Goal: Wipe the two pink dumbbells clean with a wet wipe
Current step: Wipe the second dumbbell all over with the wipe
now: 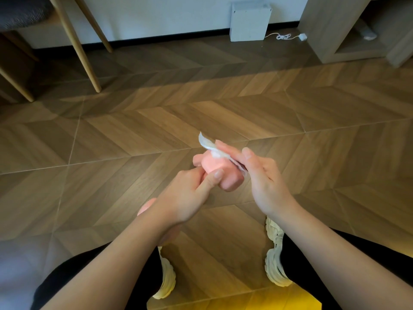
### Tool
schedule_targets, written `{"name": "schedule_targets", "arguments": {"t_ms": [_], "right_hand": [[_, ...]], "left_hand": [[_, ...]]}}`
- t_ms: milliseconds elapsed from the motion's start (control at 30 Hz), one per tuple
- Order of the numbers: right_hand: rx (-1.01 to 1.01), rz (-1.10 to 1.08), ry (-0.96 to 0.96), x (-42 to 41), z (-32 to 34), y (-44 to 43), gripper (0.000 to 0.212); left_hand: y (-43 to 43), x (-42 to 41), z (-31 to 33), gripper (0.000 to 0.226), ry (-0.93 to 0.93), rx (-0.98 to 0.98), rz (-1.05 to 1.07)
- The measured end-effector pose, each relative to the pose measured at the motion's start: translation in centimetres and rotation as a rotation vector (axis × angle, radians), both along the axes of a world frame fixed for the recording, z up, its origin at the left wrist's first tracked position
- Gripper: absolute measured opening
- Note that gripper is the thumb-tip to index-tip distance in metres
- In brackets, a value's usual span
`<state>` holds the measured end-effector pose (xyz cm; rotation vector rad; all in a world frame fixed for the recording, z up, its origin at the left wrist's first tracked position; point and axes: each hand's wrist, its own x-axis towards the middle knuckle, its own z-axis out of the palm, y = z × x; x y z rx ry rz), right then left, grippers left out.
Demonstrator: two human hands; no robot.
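Up in the air over the wood floor (134,130) is one pink dumbbell (220,175); the left hand (185,193) is wrapped round its bar with the thumb on the fat end, so that end sticks out free for cleaning; the right hand (263,182) pinches the wet wipe (209,147) between thumb and fingers and lays it on the far side of that end, one corner poking up. The bar is hidden inside the left hand; the wipe is blurry, so how much of it touches is hard to see; a pink lump (146,208) peeks out under the left wrist, and I cannot tell if it is this dumbbell's other end or the second one. White shoes (276,249) rest below.
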<state>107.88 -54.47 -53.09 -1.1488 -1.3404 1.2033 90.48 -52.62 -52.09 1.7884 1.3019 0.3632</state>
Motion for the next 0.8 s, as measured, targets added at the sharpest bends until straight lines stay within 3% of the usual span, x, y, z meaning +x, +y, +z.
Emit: {"name": "schedule_targets", "arguments": {"t_ms": [200, 367, 433, 533, 600, 700, 800], "right_hand": [[0.079, 0.002, -0.056, 0.0, 0.1, -0.3, 0.048], [0.008, -0.079, -0.129, 0.6, -0.7, -0.1, 0.055], [-0.028, -0.105, -0.086, 0.5, -0.9, 0.1, 0.059], [-0.039, -0.112, -0.036, 0.3, -0.6, 0.3, 0.036], [-0.034, -0.106, -0.059, 0.2, -0.3, 0.4, 0.035], [-0.032, -0.109, -0.085, 0.0, -0.2, 0.3, 0.038], [0.011, -0.082, -0.103, -0.2, -0.1, 0.1, 0.044]], "left_hand": [[0.3, 0.1, 0.1, 0.084, -0.247, -0.191, 0.244], [0.1, -0.1, 0.1, 0.058, -0.332, -0.141, 0.26], [0.1, -0.4, 0.0, 0.061, -0.292, -0.035, 0.167], [0.2, -0.8, 0.1, 0.071, -0.127, 0.111, -0.004], [0.3, -0.8, -0.1, 0.071, -0.002, 0.172, -0.08], [0.4, -0.5, -0.5, 0.058, 0.062, 0.168, -0.102], [0.6, -0.4, -0.7, 0.059, 0.129, 0.141, -0.088]]}}
